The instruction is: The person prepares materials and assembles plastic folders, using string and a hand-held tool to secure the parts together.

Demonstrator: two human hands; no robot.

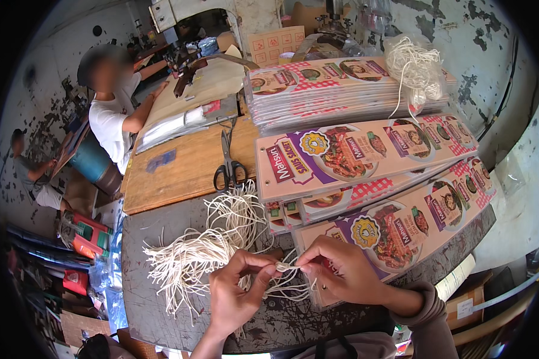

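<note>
Between my two hands, just above the front of the dark worn table, is a piece of white cord (286, 267). My left hand (241, 288) pinches one part of it between thumb and forefinger. Close by on the right, my right hand (340, 269) pinches the cord too, at the near left corner of a printed plastic-covered panel (395, 236). Whether the cord passes through that corner is hidden by my fingers. A heap of cut white cords (191, 263) lies beside and behind my left hand.
Black-handled scissors (230, 170) rest on a wooden board (179, 164). More printed panels (365, 152) overlap behind my right hand, with a tall stack (323, 110) farther back. A bag of cord (414, 69) sits on that stack. Two other people are at the left, one at a far table.
</note>
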